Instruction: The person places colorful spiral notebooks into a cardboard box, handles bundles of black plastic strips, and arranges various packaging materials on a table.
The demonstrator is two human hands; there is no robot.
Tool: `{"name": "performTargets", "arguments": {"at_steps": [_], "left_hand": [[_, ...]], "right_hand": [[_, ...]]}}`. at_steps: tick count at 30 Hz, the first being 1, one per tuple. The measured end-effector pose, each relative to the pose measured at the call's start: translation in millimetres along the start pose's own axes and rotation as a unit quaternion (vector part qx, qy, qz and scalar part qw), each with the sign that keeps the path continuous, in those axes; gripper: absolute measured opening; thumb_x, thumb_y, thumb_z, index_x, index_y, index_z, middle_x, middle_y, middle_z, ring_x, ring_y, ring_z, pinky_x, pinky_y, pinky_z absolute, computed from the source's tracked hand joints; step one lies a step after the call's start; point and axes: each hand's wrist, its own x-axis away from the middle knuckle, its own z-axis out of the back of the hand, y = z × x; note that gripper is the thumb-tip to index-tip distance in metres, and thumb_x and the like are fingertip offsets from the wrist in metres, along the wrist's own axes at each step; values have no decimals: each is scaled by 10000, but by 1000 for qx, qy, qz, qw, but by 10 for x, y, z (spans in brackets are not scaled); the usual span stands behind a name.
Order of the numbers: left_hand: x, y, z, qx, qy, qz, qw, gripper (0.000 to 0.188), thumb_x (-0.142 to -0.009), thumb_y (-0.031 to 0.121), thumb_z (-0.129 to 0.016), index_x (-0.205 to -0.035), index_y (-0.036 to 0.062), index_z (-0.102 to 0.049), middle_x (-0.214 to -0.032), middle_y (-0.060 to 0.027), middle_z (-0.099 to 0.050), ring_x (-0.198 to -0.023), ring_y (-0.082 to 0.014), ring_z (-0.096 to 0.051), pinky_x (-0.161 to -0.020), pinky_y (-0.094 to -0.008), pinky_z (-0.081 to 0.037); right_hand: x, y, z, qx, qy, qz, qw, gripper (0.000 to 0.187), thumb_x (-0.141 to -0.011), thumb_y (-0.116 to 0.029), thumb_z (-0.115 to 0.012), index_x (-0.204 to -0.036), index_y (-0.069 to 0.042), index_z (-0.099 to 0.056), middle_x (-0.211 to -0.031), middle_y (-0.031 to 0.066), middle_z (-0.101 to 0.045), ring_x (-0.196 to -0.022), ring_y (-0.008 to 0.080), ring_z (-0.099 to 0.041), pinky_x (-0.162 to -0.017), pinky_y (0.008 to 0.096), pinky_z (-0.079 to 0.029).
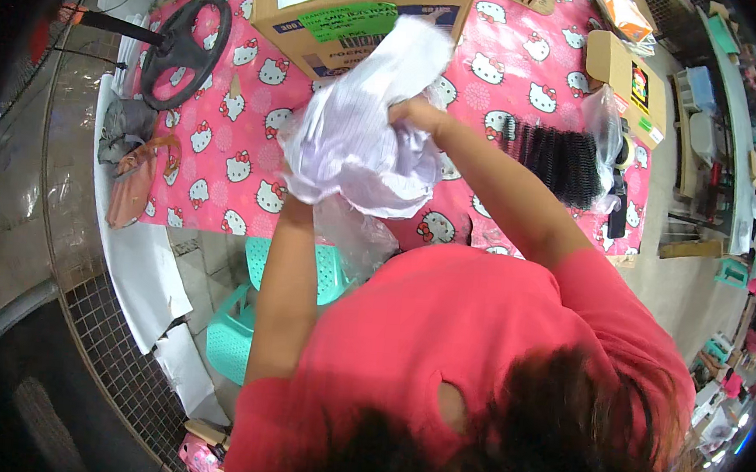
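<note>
"Cloth of thin, crinkled white fabric [363, 143]: where is it, and how is it held?"

"Bunched above the near part of the pink, cat-print table cover [254, 124]. The right hand [416, 116] is clamped on its upper folds. The left hand is hidden under it, so I cannot tell its grip; only the bare left forearm [286, 291] shows."

"Which step?"

"Handling the loose bundle, I'd judge; whether opening it or gathering it, I cannot say."

"And the next move?"

"Probably calls for a sure hold on both sides, keeping the folds off the crumpled clear plastic film [356, 234] just below."

"Farther out?"

"Brown cardboard box [342, 55] just beyond, partly covered; coiled black strands [558, 165] to the right."
</note>
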Motion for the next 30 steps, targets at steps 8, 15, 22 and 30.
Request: {"name": "performTargets", "arguments": {"at_steps": [8, 15, 22, 30], "left_hand": [[376, -103, -209, 289, -89, 221, 927, 795, -738, 235, -687, -1372, 41, -248, -1349, -135, -368, -1247, -250, -368, -1067, -379, -275], [778, 7, -54, 52, -188, 425, 884, 895, -667, -77, -556, -1428, 59, -105, -1454, -152, -213, -1344, -277, -221, -1093, -363, -220], [164, -16, 347, 153, -107, 490, 852, 983, -630, -156, -512, -1443, 71, -8, -1488, -164, -147, -1377, -260, -143, -1102, -346, -202], [-423, -212, 183, 84, -134, 337, 928, 665, -706, 128, -625, -1314, -13, -394, -1335, -169, -437, -1213, -262, -435, -1007, -328, -340]], "right_hand": [[-563, 189, -359, 275, -36, -154, 948, 282, -744, -162, -551, -971, -11, -623, -948, 113, -623, -844, 220, -580, -744, 347, -445], [-707, 770, -81, 182, 328, 41, 926, 275, -807, -166, -509, -1031, -46, -615, -1006, 174, -624, -956, 289, -588, -792, 367, -459], [-268, 244, -23, 468, 163, 48, 867, 536, -724, -70, -562, -1247, -179, -515, -1254, 88, -525, -1097, 269, -535, -866, 356, -459], [-152, -102, 402, 98, -36, -102, 989, 581, -607, -74, -576, -1187, -64, -550, -1138, 128, -552, -1045, 264, -533, -906, 320, -413]]}}
